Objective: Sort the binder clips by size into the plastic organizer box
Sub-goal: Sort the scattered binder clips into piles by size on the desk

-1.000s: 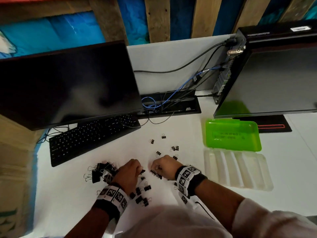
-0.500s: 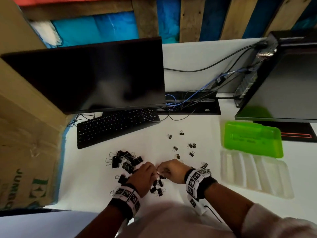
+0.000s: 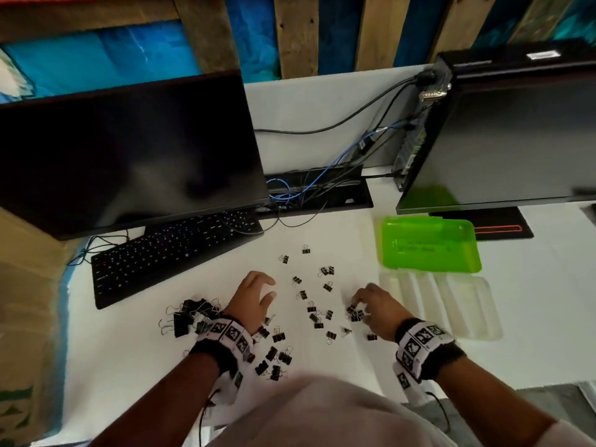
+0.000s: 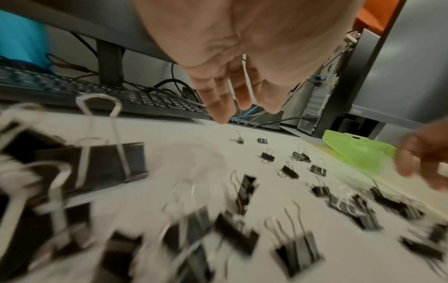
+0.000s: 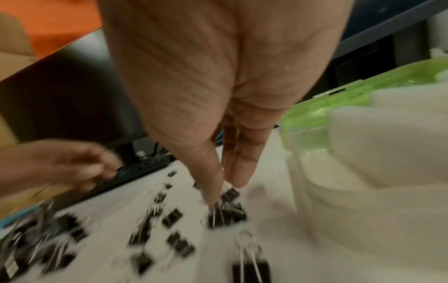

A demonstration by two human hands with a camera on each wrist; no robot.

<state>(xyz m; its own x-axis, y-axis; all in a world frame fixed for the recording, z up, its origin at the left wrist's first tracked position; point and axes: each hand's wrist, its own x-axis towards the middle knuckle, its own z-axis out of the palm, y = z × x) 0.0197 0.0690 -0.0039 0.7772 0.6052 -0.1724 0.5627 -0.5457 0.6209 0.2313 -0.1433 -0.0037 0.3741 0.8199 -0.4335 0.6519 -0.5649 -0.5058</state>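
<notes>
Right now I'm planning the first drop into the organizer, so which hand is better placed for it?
Right. The right hand has fingertips on a cluster of small clips beside the clear tray; the left hand hovers empty, farther away.

Motion blur smears the nearest binder clips point(image 4: 194, 239) in both wrist views, hiding their sizes.

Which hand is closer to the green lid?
Right. The right hand sits over small clips just left of the clear box, below the green lid. The left hand is farther left, beside the big clips.
</notes>
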